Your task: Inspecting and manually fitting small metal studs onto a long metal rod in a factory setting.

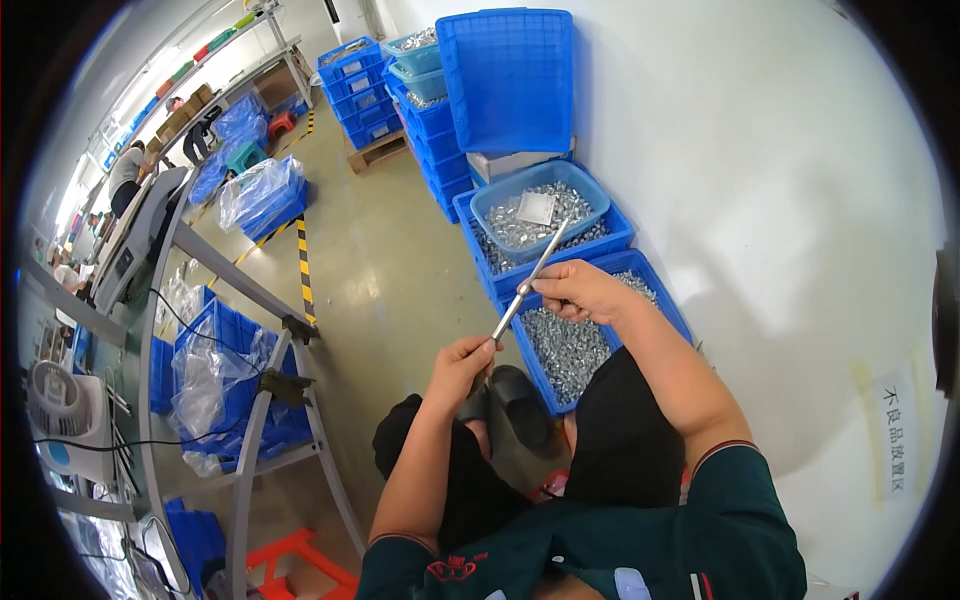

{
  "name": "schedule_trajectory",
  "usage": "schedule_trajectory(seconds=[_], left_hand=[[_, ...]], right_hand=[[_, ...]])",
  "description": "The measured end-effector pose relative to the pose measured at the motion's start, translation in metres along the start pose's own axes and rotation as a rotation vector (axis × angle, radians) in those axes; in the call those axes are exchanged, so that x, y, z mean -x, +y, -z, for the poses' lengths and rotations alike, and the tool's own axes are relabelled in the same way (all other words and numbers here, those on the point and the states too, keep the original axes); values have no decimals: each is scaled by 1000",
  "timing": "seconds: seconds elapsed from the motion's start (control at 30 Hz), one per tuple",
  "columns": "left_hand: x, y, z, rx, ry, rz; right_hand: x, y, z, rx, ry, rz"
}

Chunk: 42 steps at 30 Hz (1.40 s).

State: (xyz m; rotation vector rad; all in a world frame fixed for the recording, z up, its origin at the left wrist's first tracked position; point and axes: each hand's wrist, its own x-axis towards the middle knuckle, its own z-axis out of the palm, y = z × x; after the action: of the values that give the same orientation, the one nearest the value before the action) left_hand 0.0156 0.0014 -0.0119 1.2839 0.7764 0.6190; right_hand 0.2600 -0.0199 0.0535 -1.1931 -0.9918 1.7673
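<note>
A thin silvery metal rod (549,255) slants up and away between my hands, its far end in front of a translucent blue basin (483,217). My left hand (462,368) is closed round its near end. Farther up, the fingers of my right hand (582,290) pinch the rod where a small thicker metal piece sits; I cannot tell whether that piece is separate. Below my right forearm is a blue bin (533,372) filled with small shiny metal parts (566,352). Similar parts fill the basin, with a white slip (537,208) on top.
The basin rests in another blue bin (466,212). Behind it stand an upright blue crate (506,80) and stacked blue crates (362,95). To the left are a grey metal frame (250,455) and plastic-covered blue crates (235,345). A white wall (760,150) rises on the right.
</note>
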Motion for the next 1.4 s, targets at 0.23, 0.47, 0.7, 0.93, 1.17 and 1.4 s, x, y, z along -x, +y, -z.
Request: schedule_trajectory(seconds=[0.23, 0.47, 0.7, 0.93, 1.17, 1.4], left_hand=[[4, 10, 4, 35, 18, 35], [11, 9, 12, -29, 18, -22], [17, 14, 10, -51, 8, 27], [18, 15, 9, -53, -15, 96], [17, 10, 10, -51, -19, 61], [15, 12, 8, -30, -32, 51]], right_hand=[[-9, 8, 44, -415, 307, -71], [1, -1, 36, -526, 223, 160], [3, -1, 40, -679, 62, 240], [3, -6, 29, -678, 58, 224], [0, -5, 33, -605, -7, 197], [2, -9, 14, -640, 44, 249]])
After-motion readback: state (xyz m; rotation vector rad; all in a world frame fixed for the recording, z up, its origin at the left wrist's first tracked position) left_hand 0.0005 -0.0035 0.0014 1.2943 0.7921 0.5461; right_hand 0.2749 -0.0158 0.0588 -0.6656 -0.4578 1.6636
